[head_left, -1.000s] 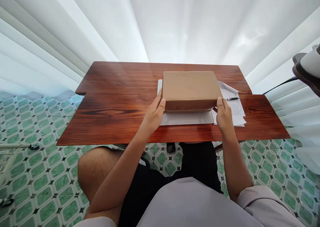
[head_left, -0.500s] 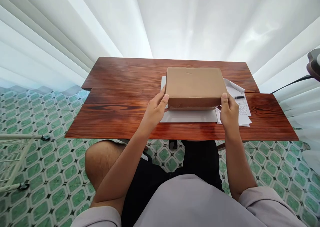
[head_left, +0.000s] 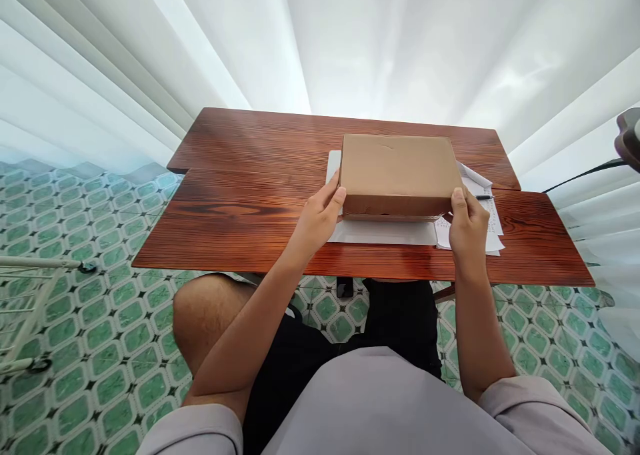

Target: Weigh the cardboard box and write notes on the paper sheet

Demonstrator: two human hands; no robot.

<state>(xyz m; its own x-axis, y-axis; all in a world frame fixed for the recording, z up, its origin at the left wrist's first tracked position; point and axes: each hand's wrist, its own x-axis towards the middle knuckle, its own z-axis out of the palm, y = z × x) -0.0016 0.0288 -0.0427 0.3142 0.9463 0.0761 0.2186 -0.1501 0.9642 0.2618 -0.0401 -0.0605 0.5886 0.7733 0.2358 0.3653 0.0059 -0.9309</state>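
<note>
A flat brown cardboard box (head_left: 397, 171) rests on a white sheet (head_left: 380, 231) on the reddish wooden table (head_left: 240, 201). My left hand (head_left: 317, 218) grips the box's near left corner, thumb against its side. The near right corner is held by my right hand (head_left: 467, 225), fingers closed on the edge. The box sits between both hands, its lid closed.
Printed papers (head_left: 487, 218) with a black pen (head_left: 483, 197) lie under the box's right side. White curtains hang behind the table. Green patterned floor tiles surround it. A dark object on a stand (head_left: 629, 138) is at the far right. A white rack (head_left: 25, 308) stands at left.
Both hands stay on the box's near corners; the right fingers have curled a little further over the corner. The view has shifted slightly, so the box appears more to the right.
</note>
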